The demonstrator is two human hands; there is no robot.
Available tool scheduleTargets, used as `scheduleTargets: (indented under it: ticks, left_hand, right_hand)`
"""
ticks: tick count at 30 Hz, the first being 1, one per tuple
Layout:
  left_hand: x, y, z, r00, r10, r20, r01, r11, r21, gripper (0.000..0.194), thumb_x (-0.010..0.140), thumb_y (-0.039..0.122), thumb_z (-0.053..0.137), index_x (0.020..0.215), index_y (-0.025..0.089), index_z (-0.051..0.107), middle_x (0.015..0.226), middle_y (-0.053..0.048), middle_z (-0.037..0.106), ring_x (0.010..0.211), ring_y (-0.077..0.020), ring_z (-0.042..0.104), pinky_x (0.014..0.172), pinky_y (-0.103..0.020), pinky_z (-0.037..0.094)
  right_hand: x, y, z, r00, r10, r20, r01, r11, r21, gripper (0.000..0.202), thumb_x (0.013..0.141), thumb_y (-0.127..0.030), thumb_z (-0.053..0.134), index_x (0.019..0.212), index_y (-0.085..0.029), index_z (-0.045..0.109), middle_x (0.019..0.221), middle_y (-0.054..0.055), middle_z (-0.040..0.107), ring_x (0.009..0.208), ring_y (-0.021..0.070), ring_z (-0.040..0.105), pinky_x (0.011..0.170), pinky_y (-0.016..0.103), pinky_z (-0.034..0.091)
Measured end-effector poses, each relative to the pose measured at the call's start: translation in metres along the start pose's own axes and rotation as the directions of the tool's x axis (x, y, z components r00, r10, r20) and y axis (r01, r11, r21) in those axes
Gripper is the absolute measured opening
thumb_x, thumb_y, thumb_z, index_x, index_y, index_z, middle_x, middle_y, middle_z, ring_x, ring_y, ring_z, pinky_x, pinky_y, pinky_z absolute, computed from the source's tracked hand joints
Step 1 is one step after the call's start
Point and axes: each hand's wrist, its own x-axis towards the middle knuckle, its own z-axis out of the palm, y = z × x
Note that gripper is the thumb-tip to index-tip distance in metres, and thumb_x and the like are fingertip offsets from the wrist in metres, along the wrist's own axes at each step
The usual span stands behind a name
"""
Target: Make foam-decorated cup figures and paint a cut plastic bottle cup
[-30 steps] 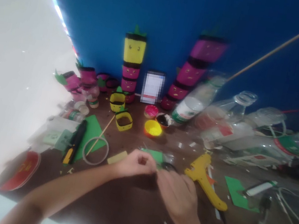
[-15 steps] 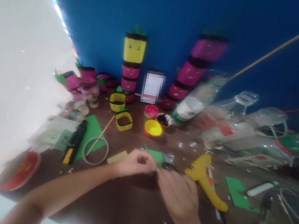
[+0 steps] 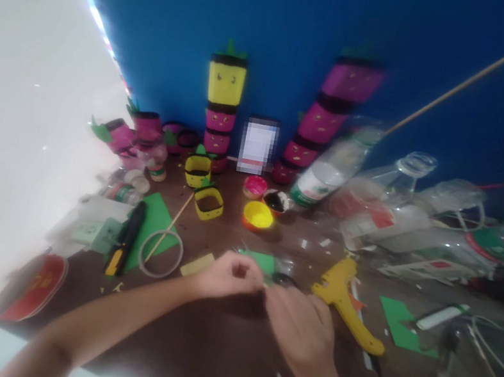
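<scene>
The left hand (image 3: 231,274) and right hand (image 3: 300,327) nearly meet above the bench (image 3: 185,346), fingers curled, whether gripping anything I cannot tell, with green paper (image 3: 263,260) just beyond and the glue gun (image 3: 339,288) beside the nearer right, slanting far-left to near-right, before a blue wall (image 3: 300,28).

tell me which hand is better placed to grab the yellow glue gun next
Probably the right hand: it is beside the yellow glue gun, while the left hand is farther off, on the other side. Blur hides whether either hand holds something.
</scene>
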Motion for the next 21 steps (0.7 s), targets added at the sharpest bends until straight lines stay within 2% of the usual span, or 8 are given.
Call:
scheduleTargets:
  ticks: [4, 7, 9, 11, 13, 15, 18, 21]
  left_hand:
    - [0.000, 0.001, 0.001, 1.000, 0.010, -0.020, -0.010, 1.000, 0.007, 0.043, 0.058, 0.049, 0.076, 0.067, 0.010, 0.063, 0.062, 0.000, 0.056, 0.059, -0.0076, 0.048, 0.059, -0.021, 0.038]
    - [0.000, 0.004, 0.002, 0.999, 0.016, -0.046, -0.015, 1.000, 0.021, 0.044, 0.057, 0.051, 0.075, 0.066, 0.010, 0.063, 0.065, -0.002, 0.058, 0.061, -0.0086, 0.050, 0.060, -0.022, 0.039]
    - [0.000, 0.005, 0.003, 0.998, 0.006, -0.070, -0.003, 0.999, 0.044, 0.044, 0.057, 0.051, 0.075, 0.065, 0.010, 0.062, 0.063, -0.001, 0.057, 0.060, -0.0083, 0.048, 0.059, -0.022, 0.039]
    - [0.000, 0.006, 0.004, 0.996, -0.007, -0.085, 0.013, 0.997, 0.072, 0.043, 0.059, 0.052, 0.074, 0.064, 0.010, 0.062, 0.060, 0.000, 0.054, 0.057, -0.0075, 0.046, 0.057, -0.021, 0.037]
    - [0.000, 0.005, 0.004, 0.996, -0.009, -0.088, 0.017, 0.996, 0.090, 0.042, 0.060, 0.052, 0.073, 0.063, 0.011, 0.061, 0.059, 0.001, 0.051, 0.056, -0.0071, 0.044, 0.055, -0.020, 0.035]
    - [0.000, 0.003, 0.004, 0.996, 0.002, -0.085, 0.006, 0.996, 0.094, 0.042, 0.061, 0.051, 0.072, 0.064, 0.011, 0.061, 0.058, 0.002, 0.050, 0.055, -0.0068, 0.043, 0.054, -0.020, 0.033]
    - [0.000, 0.002, 0.003, 0.997, 0.007, -0.081, 0.001, 0.996, 0.094, 0.042, 0.062, 0.052, 0.072, 0.064, 0.011, 0.061, 0.057, 0.002, 0.049, 0.055, -0.0065, 0.042, 0.054, -0.020, 0.032]
    - [-0.001, 0.002, 0.003, 0.997, 0.008, -0.077, -0.002, 0.996, 0.087, 0.042, 0.062, 0.052, 0.072, 0.064, 0.011, 0.061, 0.058, 0.002, 0.049, 0.055, -0.0065, 0.042, 0.054, -0.020, 0.032]
  right_hand:
    - [0.002, 0.004, -0.005, 0.995, 0.099, 0.028, -0.099, 0.995, -0.008, 0.016, 0.076, -0.011, 0.063, 0.091, -0.017, 0.064, 0.082, 0.006, 0.071, 0.082, 0.0204, 0.063, 0.081, 0.035, 0.041]
    - [-0.003, 0.022, -0.020, 0.956, 0.281, 0.086, -0.279, 0.960, -0.028, 0.016, 0.078, -0.016, 0.058, 0.093, -0.018, 0.062, 0.085, 0.006, 0.069, 0.080, 0.0205, 0.062, 0.080, 0.036, 0.042]
    - [-0.016, 0.038, -0.029, 0.888, 0.441, 0.131, -0.426, 0.896, -0.128, 0.016, 0.079, -0.020, 0.051, 0.092, -0.018, 0.061, 0.089, 0.008, 0.067, 0.083, 0.0233, 0.061, 0.078, 0.039, 0.043]
    - [-0.034, 0.053, -0.035, 0.793, 0.584, 0.172, -0.515, 0.794, -0.323, 0.024, 0.077, -0.026, 0.047, 0.095, -0.016, 0.061, 0.093, 0.013, 0.065, 0.086, 0.0307, 0.059, 0.074, 0.046, 0.043]
    - [-0.053, 0.063, -0.033, 0.699, 0.661, 0.271, -0.524, 0.732, -0.435, 0.039, 0.074, -0.033, 0.047, 0.104, -0.012, 0.059, 0.099, 0.017, 0.062, 0.091, 0.0368, 0.056, 0.074, 0.052, 0.042]
    - [-0.070, 0.069, -0.025, 0.640, 0.670, 0.376, -0.527, 0.739, -0.421, 0.048, 0.074, -0.035, 0.046, 0.113, -0.010, 0.055, 0.102, 0.018, 0.060, 0.093, 0.0367, 0.055, 0.074, 0.052, 0.043]
    - [-0.083, 0.072, -0.009, 0.619, 0.688, 0.379, -0.580, 0.725, -0.370, 0.046, 0.075, -0.033, 0.042, 0.113, -0.010, 0.055, 0.100, 0.016, 0.060, 0.090, 0.0326, 0.056, 0.072, 0.046, 0.046]
    - [-0.086, 0.073, -0.001, 0.650, 0.689, 0.321, -0.597, 0.724, -0.345, 0.036, 0.073, -0.030, 0.044, 0.099, -0.011, 0.059, 0.090, 0.014, 0.059, 0.081, 0.0301, 0.056, 0.070, 0.043, 0.048]
